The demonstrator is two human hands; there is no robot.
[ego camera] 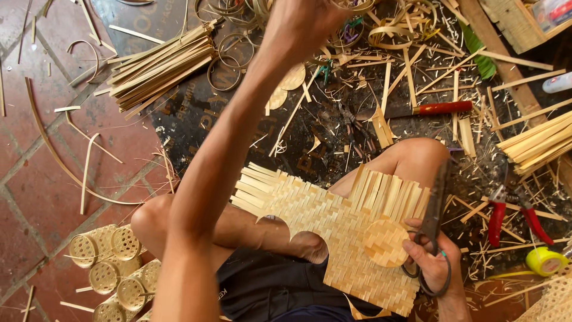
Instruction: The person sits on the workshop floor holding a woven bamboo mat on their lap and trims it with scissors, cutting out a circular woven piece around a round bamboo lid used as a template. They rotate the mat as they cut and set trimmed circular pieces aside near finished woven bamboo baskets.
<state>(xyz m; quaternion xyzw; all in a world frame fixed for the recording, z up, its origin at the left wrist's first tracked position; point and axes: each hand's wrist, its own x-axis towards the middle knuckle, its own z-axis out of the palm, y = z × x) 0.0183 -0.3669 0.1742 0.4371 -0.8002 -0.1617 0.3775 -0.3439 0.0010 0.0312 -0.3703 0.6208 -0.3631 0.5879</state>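
The woven mat [339,229] lies across the lap, two round bites already cut from its left edge. The right hand [432,262] grips scissors [430,238] and a cut disc [384,242]. The left hand [304,21] reaches far; its grip is hidden. Much mat remains uncut.

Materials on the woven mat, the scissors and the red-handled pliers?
Woven mat: looks like split bamboo, pale matte strips interlaced with loose ends. Scissors in the right hand: probably dark metal, dull blades and loop handles. Pliers: likely metal jaws, glossy red grips that look plastic or rubber.
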